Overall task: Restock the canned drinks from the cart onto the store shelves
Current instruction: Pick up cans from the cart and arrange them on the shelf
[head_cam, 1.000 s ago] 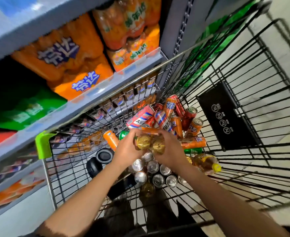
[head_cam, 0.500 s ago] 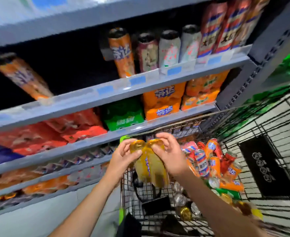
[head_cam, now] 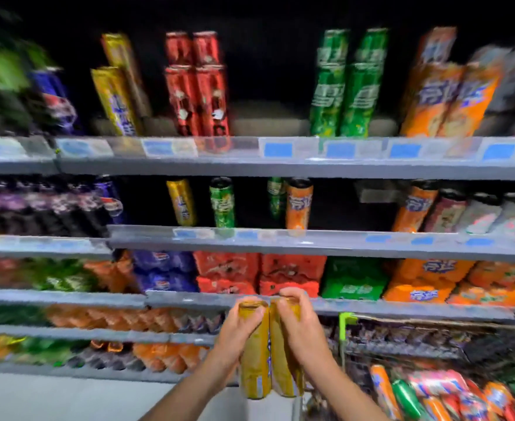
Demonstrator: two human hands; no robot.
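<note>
Two bare forearms — no sleeves, rings or watch — left hand (head_cam: 238,326), right hand (head_cam: 300,325).

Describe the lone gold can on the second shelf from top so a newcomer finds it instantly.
Start at the second shelf down, the one with blue price tags. Near its left end, right of the dark blue cans, stands a single gold can. It is the only yellow-gold one there; its right neighbour is green.

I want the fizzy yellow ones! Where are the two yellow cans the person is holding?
In the head view, low and centre: the yellow cans stand upright, side by side, between the left hand and right hand, before the shelves.
</note>
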